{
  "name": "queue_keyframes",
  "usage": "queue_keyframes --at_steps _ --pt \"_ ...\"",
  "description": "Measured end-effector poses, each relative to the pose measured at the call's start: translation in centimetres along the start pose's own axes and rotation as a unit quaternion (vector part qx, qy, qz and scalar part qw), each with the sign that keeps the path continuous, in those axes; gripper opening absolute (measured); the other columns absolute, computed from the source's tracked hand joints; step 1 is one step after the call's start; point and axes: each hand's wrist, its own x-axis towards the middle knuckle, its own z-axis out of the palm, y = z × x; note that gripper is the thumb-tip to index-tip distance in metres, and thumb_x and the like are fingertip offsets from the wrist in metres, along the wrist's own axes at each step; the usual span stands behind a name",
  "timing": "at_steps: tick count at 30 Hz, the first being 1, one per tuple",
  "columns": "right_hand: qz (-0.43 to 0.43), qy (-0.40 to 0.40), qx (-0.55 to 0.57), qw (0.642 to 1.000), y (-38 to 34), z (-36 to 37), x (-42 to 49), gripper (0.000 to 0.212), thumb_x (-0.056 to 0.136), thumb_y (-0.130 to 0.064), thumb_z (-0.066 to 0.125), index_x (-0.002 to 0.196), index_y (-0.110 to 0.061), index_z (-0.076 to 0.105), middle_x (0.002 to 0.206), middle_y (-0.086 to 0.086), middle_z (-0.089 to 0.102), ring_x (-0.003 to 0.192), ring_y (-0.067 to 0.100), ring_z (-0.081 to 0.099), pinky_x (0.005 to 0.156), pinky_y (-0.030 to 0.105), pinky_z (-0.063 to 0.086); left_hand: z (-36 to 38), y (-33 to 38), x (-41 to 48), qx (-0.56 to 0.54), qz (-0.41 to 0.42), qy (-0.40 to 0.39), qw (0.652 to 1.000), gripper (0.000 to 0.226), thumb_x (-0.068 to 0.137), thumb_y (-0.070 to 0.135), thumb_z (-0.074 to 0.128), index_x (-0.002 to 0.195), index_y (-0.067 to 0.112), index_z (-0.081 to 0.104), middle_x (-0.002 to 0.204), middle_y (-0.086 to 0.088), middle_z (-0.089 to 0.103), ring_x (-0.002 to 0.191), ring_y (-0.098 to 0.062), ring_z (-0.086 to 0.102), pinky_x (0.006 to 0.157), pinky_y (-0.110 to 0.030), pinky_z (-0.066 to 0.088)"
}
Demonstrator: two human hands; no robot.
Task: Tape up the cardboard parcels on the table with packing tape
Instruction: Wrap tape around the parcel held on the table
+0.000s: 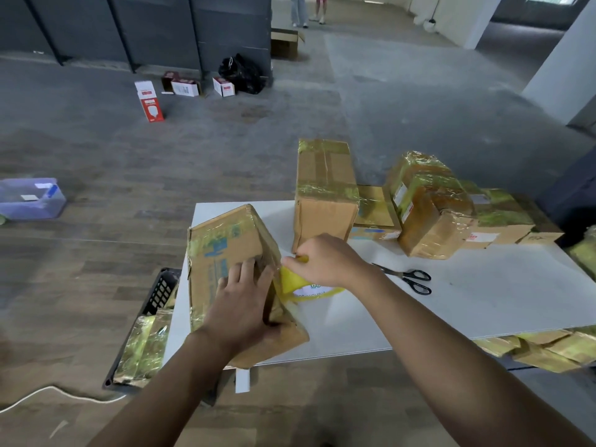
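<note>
A person's left hand (245,304) pressed flat on a tilted cardboard parcel (222,250) at the corner of the white table (483,301) while the right hand (325,261) pinched the yellow tape roll (292,280) just beside it; a taut strip and a firmly braced box would likely seal cleanest.

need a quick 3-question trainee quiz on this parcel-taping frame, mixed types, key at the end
1. True or false: the black-handled scissors lie on the white table, in neither hand.
2. What does the right hand pinch? A) yellow packing tape B) the scissors C) a pen
3. Fill in: the ____ hand presses on the tilted brown cardboard box.
Key: 1 true; 2 A; 3 left hand.
</note>
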Motion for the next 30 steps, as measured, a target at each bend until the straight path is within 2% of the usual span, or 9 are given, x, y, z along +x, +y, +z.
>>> queue_keyframes --at_steps 2,6,7,10,13,16,23,27,30 --pt "-0.01 0.001 0.022 1.0 -0.2 -0.7 0.1 0.057 0.093 -0.052 0.051 0.058 -0.013 0.03 0.06 0.01 0.031 0.058 0.022 0.031 0.055 0.034 0.024 -0.1 -0.3 -0.3 -0.028 -0.006 0.009 1.0 0.104 0.047 0.077 0.068 0.128 0.013 0.049 0.124 -0.019 0.05 0.105 -0.039 0.053 0.078 -0.052 0.054" --pt "-0.026 -0.001 0.084 0.996 -0.1 -0.5 0.2 0.061 0.083 -0.064 0.048 0.069 -0.006 0.059 0.067 0.016 0.05 0.063 0.024 0.043 0.059 0.036 0.033 0.2 -1.3 -1.7 -0.085 -0.026 0.025 0.996 0.101 0.052 0.078 0.058 0.131 0.016 0.045 0.128 -0.017 0.046 0.109 -0.038 0.049 0.08 -0.051 0.053" --pt "-0.025 -0.003 0.093 0.995 -0.3 -0.2 0.1 0.058 0.084 -0.063 0.05 0.068 -0.008 0.059 0.065 0.013 0.048 0.063 0.023 0.042 0.059 0.035 0.033 0.3 -1.6 -2.0 -0.094 -0.023 0.025 0.995 0.101 0.052 0.075 0.06 0.132 0.017 0.043 0.13 -0.017 0.045 0.11 -0.039 0.048 0.082 -0.052 0.054" --pt "-0.024 -0.004 0.101 0.995 -0.8 0.1 0.1 0.055 0.09 -0.051 0.057 0.058 -0.01 0.04 0.059 0.003 0.028 0.057 0.016 0.028 0.057 0.034 0.023 0.5 -2.2 -2.7 -0.107 -0.015 0.035 0.994 0.1 0.052 0.071 0.062 0.135 0.017 0.045 0.132 -0.017 0.042 0.109 -0.04 0.048 0.086 -0.051 0.052" --pt "-0.014 -0.014 0.076 0.997 -1.2 -0.1 0.3 0.055 0.091 -0.049 0.057 0.056 -0.015 0.03 0.059 0.002 0.024 0.056 0.018 0.027 0.056 0.034 0.022 0.4 -2.3 -2.9 -0.11 -0.015 0.046 0.993 0.098 0.053 0.069 0.061 0.135 0.016 0.047 0.131 -0.017 0.043 0.107 -0.038 0.047 0.085 -0.05 0.052" --pt "0.021 -0.036 -0.008 0.999 -1.0 0.0 0.4 0.055 0.091 -0.051 0.054 0.056 -0.014 0.031 0.059 0.005 0.028 0.055 0.022 0.03 0.055 0.033 0.024 0.3 -2.4 -3.1 -0.1 -0.014 0.051 0.994 0.096 0.054 0.068 0.056 0.134 0.017 0.044 0.129 -0.018 0.046 0.106 -0.037 0.048 0.081 -0.048 0.053" --pt "0.006 -0.038 0.01 0.999 -1.4 0.7 -0.2 0.056 0.094 -0.052 0.051 0.058 -0.014 0.031 0.055 0.003 0.024 0.054 0.021 0.029 0.054 0.034 0.023 0.8 -3.2 -3.8 -0.125 -0.013 0.087 0.988 0.092 0.058 0.062 0.06 0.131 0.006 0.054 0.127 -0.023 0.049 0.107 -0.036 0.046 0.086 -0.047 0.05" --pt "-0.019 -0.046 0.002 0.999 -3.1 0.5 0.0 0.055 0.094 -0.049 0.051 0.059 -0.015 0.027 0.059 0.004 0.023 0.055 0.02 0.026 0.055 0.034 0.023 1.2 -4.1 -4.6 -0.165 -0.028 0.103 0.981 0.094 0.057 0.061 0.066 0.134 0.009 0.049 0.129 -0.018 0.046 0.114 -0.032 0.043 0.089 -0.045 0.05" --pt "-0.03 -0.053 -0.014 0.998 -4.2 0.4 0.6 0.054 0.093 -0.051 0.051 0.058 -0.014 0.031 0.058 0.003 0.026 0.056 0.022 0.03 0.054 0.034 0.025 1.8 -5.0 -5.1 -0.184 -0.032 0.108 0.976 0.096 0.058 0.061 0.069 0.136 0.01 0.046 0.13 -0.017 0.044 0.116 -0.029 0.041 0.095 -0.045 0.047"
